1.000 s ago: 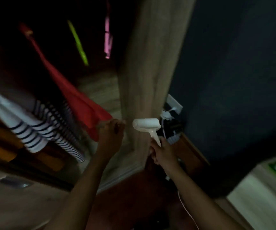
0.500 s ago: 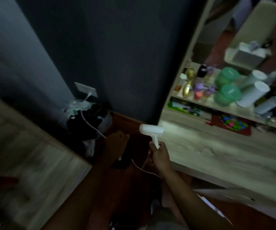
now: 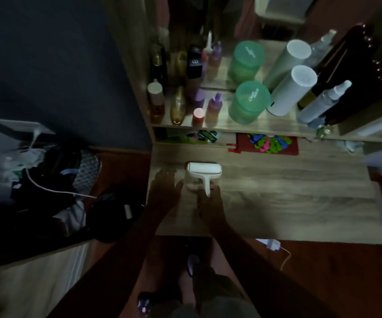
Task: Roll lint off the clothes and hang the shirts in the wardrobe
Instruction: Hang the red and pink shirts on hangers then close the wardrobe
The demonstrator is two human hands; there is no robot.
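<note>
Roller (image 3: 203, 172) first: it is low over the left part of the wooden surface (image 3: 288, 203). I cannot tell if its head rests on the wood or hangs just over it. Your right hand (image 3: 209, 200) grips its thin handle (image 3: 206, 187). Your left hand (image 3: 163, 189) is just beside it, fingers spread flat, holding nothing. No shirt shows here, so I think you are at the step of putting the roller down. Next, lay it flat and let go gently so it does not roll away. The roller is white and looks like smooth plastic, with a fat round drum and a stick handle. The surface is pale wood with long grain lines. On the shelf (image 3: 265, 127) behind stand a round green jar (image 3: 248, 103) and a tall white tube (image 3: 292, 90).
</note>
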